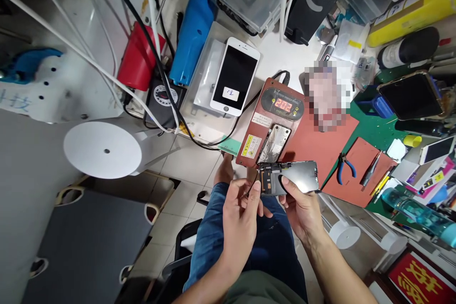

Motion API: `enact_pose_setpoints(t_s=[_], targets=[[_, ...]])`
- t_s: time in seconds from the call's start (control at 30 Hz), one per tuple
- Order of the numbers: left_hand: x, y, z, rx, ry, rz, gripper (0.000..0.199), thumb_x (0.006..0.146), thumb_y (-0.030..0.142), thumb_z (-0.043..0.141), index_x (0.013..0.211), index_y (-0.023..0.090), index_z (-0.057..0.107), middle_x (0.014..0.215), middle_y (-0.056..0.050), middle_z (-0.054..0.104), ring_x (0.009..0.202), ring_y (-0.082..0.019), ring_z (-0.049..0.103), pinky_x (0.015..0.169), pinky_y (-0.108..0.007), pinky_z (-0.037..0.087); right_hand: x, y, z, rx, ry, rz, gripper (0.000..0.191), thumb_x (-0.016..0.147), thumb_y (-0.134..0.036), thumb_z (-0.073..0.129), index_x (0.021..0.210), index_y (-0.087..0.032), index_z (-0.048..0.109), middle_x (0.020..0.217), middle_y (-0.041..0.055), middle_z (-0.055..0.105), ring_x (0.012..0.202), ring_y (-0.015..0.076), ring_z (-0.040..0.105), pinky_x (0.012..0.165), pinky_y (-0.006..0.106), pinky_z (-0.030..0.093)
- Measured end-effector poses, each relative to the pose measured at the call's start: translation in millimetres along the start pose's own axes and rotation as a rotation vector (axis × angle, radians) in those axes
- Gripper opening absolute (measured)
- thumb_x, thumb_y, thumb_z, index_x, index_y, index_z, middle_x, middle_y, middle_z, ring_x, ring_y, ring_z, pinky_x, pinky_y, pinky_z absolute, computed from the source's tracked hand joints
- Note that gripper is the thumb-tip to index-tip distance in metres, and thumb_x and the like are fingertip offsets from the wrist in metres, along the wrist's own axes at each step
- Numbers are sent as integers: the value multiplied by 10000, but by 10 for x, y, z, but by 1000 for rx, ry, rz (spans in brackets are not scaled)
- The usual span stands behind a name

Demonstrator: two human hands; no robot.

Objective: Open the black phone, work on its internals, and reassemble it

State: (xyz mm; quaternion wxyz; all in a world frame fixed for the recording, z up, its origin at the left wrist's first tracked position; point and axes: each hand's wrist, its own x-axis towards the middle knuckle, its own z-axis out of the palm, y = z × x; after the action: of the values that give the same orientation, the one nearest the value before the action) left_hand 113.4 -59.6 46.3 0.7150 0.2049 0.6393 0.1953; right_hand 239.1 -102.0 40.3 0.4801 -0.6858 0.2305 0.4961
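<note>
My right hand [302,209] grips a phone screen assembly [294,178] by its near edge, thumb on its shiny metal back. Flex cables and small parts show at its left end. My left hand [244,204] is at that left end, thumb and fingers pinched on a thin dark strip [253,184]; whether this is part of the assembly I cannot tell. Just beyond is a reddish-brown heating plate [249,133] with a red display reading 202. A scuffed metal phone-shaped piece [274,145] lies on it.
A white phone [237,76] with a small label lies on a clear plastic box at the back. Blue-handled pliers [345,168] and a pen-like tool [370,171] rest on a brown mat at right. A black cable [199,142] hangs along the table edge.
</note>
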Motion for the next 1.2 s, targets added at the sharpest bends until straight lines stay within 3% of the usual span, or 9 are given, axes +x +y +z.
enact_pose_setpoints(t_s=[0.2, 0.4, 0.87, 1.2], targets=[[29, -14, -44, 223, 37, 86, 301, 1030, 546, 671, 1041, 255, 597, 572, 74, 633, 523, -181, 727, 560, -265, 568, 26, 14, 10, 2, 3, -16, 406, 631, -337, 1054, 833, -170, 744, 714, -27, 695, 459, 67, 545, 419, 193, 436], [49, 14, -46, 342, 31, 163, 253, 1053, 500, 640, 974, 260, 635, 555, 53, 669, 509, -178, 716, 560, -264, 540, 11, 30, 10, -8, -12, -17, 384, 651, -352, 1044, 765, -171, 725, 650, -28, 659, 473, 82, 562, 427, 193, 439], [96, 118, -101, 542, 113, 302, 212, 1058, 389, 641, 895, 255, 654, 549, 60, 693, 509, -148, 713, 605, -236, 511, 13, 75, 62, -9, -32, -13, 353, 702, -360, 1023, 742, -174, 726, 648, -17, 658, 487, 89, 552, 449, 208, 433], [111, 158, -133, 540, 157, 302, 162, 1015, 367, 697, 895, 261, 675, 588, 49, 725, 532, -161, 745, 594, -237, 521, -8, 100, 99, 2, -35, -1, 352, 712, -365, 1019, 736, -178, 721, 641, -18, 649, 507, 89, 550, 460, 205, 447]])
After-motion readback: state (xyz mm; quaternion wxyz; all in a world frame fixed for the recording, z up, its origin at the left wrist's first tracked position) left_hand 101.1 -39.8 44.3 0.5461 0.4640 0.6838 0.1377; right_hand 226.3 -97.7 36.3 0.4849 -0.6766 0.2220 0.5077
